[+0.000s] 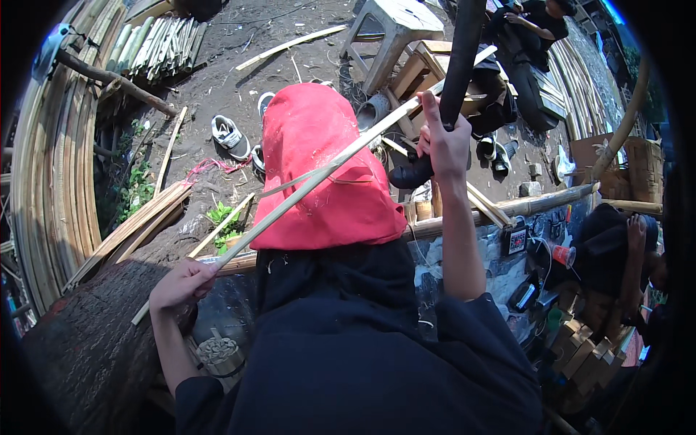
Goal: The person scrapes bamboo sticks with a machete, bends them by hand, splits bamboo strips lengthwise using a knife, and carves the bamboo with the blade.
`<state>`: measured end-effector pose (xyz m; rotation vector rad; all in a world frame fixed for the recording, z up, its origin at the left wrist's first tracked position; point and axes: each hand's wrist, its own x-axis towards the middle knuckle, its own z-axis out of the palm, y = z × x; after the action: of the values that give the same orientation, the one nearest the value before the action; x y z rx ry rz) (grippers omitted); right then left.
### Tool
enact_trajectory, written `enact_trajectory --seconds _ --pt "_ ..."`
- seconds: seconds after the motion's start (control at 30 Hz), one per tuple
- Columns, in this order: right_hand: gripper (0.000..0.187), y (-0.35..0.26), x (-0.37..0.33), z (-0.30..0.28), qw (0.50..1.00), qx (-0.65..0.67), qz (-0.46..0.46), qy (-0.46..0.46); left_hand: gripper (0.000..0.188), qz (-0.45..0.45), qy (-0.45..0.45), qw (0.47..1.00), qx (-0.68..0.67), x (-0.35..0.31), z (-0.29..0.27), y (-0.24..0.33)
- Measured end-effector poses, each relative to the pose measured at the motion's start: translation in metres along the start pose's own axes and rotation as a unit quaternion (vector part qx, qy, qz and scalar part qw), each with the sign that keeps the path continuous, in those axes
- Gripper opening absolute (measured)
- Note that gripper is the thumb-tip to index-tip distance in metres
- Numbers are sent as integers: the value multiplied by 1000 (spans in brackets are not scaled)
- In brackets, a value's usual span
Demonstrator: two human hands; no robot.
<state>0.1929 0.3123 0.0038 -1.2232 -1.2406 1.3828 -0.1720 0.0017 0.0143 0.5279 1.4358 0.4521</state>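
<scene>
A long, thin bamboo strip (283, 210) runs diagonally across a red cloth (312, 130) spread over my lap. My left hand (181, 283) is closed around the strip's lower left end. Farther up, my right hand (446, 141) is closed at its upper right part, with a finger raised along it. A long black bar (462, 61) with a bent, rounded end passes against my right hand; whether the fingers also grip it is partly hidden. A thin sliver stands off the strip above the cloth. Pale shavings dot the cloth.
Bamboo strips are stacked at left (69, 167). A thick log (87, 341) lies beside my left arm. Shoes (230, 136) and a plastic stool (395, 32) stand ahead. A bamboo pole (536, 203) crosses at right, near a red cup (563, 254). Other people sit ahead and at right.
</scene>
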Motion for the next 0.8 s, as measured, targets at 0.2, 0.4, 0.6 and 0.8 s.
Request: enact_trajectory --seconds 0.2,0.4,0.6,0.8 --pt "24 -5 6 28 985 -15 -124 116 45 2 -64 997 40 -19 -23 18" --pt "19 -23 -9 68 979 59 -156 118 30 315 518 679 415 -52 9 58" --pt "14 -23 -19 83 940 166 -158 254 36 445 479 752 -80 -13 121 92" --pt "11 -35 -59 127 922 235 -176 252 44 510 351 785 -16 36 155 146"
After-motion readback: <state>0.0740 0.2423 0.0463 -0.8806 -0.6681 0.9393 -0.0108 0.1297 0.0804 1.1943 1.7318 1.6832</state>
